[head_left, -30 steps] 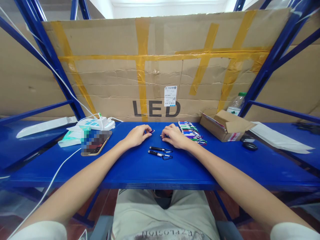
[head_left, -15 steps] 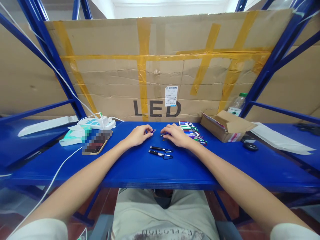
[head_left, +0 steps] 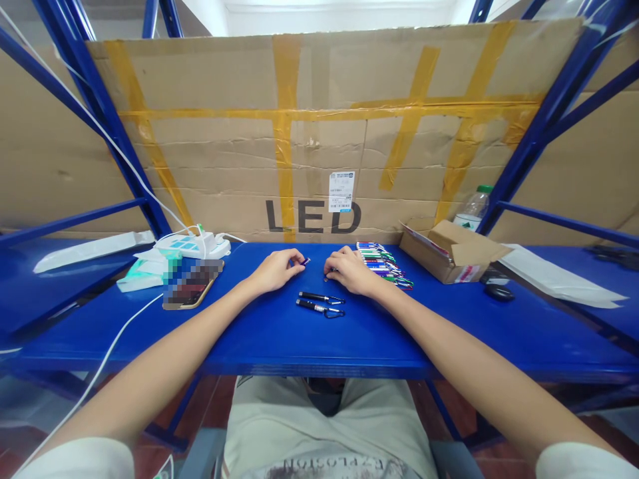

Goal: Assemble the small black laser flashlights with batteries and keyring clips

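My left hand (head_left: 280,269) is closed around a small dark purple tube (head_left: 305,261), likely a penlight body, its end sticking out past the fingertips. Across from it, my right hand (head_left: 349,269) is low over the table with its fingers pinched together. A tiny round piece (head_left: 326,279) shows at those fingertips; its kind is too small to tell. Nearer to me lie two black penlights (head_left: 313,307) with carabiner clips, side by side. A row of coloured penlights (head_left: 382,263) with clips lies just beyond my right hand, partly hidden by it.
On the right stand an open cardboard box (head_left: 449,256) and a bottle (head_left: 473,207), with a black mouse (head_left: 499,293) nearby. A phone (head_left: 197,286) and a white power strip (head_left: 214,247) are on the left. A tall cardboard sheet (head_left: 224,159) closes off the back.
My right hand has drawn its fingers together and down onto the tiny round piece on the table. My left hand keeps its place with the tube.
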Motion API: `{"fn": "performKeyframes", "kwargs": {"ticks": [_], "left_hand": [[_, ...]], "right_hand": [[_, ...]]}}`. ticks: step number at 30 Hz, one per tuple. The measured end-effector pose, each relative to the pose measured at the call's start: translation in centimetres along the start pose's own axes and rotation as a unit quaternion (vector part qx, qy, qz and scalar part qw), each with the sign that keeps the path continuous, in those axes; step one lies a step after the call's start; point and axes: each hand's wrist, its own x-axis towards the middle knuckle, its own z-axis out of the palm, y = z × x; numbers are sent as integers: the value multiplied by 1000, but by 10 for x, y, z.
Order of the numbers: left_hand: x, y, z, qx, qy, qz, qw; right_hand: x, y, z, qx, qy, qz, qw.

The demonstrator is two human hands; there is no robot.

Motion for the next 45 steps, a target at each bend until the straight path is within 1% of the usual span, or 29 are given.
{"fn": "performKeyframes", "kwargs": {"ticks": [3, 11, 18, 24, 31, 33, 35, 38, 41, 45], "left_hand": [[0, -1, 0, -1, -1, 4, 1000], [0, -1, -2, -8, 1, 4, 1000], [0, 0, -2, -5, -2, 3, 1000], [0, 2, -2, -2, -1, 2, 1000], [-1, 3, -2, -8, 2, 6, 1000], [-1, 3, -3, -8, 2, 6, 1000], [-1, 3, -3, -8, 4, 5, 1000], [-1, 2, -3, -9, 0, 5, 1000], [-1, 3, -3, -10, -8, 2, 1000], [-1, 4, -3, -11, -11, -4, 1000]], "right_hand": [[0, 3, -1, 18, 3, 14, 1000], [0, 12, -7, 34, -13, 10, 999], [0, 24, -6, 79, -31, -42, 995], [-2, 20, -10, 93, -30, -53, 994], [-2, 15, -17, 132, -50, -76, 987], [-3, 16, -16, 137, -47, -79, 986], [-4, 16, -14, 116, -23, -71, 990], [-5, 17, -7, 36, 10, -40, 998], [-5, 16, -1, -18, 1, -30, 999], [-3, 16, 3, -28, 3, -31, 999]]}}
